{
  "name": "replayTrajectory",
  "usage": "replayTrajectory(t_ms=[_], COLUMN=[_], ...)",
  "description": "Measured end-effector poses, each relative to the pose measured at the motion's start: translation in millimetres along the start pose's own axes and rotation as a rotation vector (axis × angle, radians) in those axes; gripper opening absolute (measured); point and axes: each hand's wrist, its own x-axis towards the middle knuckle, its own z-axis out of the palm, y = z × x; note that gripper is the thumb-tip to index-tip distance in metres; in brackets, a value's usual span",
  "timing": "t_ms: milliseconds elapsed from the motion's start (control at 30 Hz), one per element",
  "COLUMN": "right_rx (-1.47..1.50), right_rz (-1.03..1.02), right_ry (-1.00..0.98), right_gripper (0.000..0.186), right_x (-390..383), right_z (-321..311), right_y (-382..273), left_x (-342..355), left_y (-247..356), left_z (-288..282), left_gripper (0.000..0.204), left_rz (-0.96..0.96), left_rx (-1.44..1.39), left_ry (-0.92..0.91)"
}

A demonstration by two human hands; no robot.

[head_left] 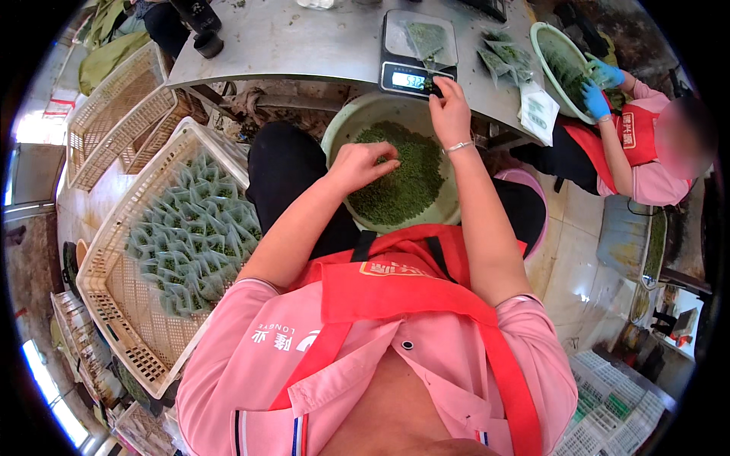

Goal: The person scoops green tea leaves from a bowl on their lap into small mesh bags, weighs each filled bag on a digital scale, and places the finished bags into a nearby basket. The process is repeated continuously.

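Observation:
My left hand [363, 163] hovers over a wide pale basin [331, 140] on the near side of the table. Its fingers are curled together; whether anything is in them is hidden. A heap of small green berries, like green peppercorns [411, 178], fills the basin's bottom. At the front edge of a digital scale [386, 57], my right hand [450, 106] touches the panel beside the lit display, fingers stretched forward and holding nothing. A clear bag with green contents [426, 39] lies on the scale's plate.
Several filled bags [506, 57] lie on the metal table [304, 45], right of the scale. A large cream crate [106, 292] at my left holds many upright bags. At the right, a co-worker in blue gloves [597, 99] handles a green-filled basin [537, 38]. Stacked crates [114, 106] stand far left.

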Motion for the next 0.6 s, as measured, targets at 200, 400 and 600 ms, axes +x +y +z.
replayTrajectory(t_ms=[200,400,600], right_rx=[0.078,-0.034,-0.496], right_rz=[-0.061,-0.122,-0.202], right_ry=[-0.117,0.027,-0.074], right_gripper=[0.016,0.027,0.027], right_x=[-22,11,60], right_z=[6,-3,10], right_y=[-10,-18,-19], left_x=[5,48,54], left_y=[-11,-45,-63], left_z=[-18,-53,-57], left_gripper=[0.021,0.02,0.017], left_rz=[-0.326,-0.341,-0.389], left_rx=[-0.171,-0.496,-0.541], left_ry=[0.178,0.469,0.585])
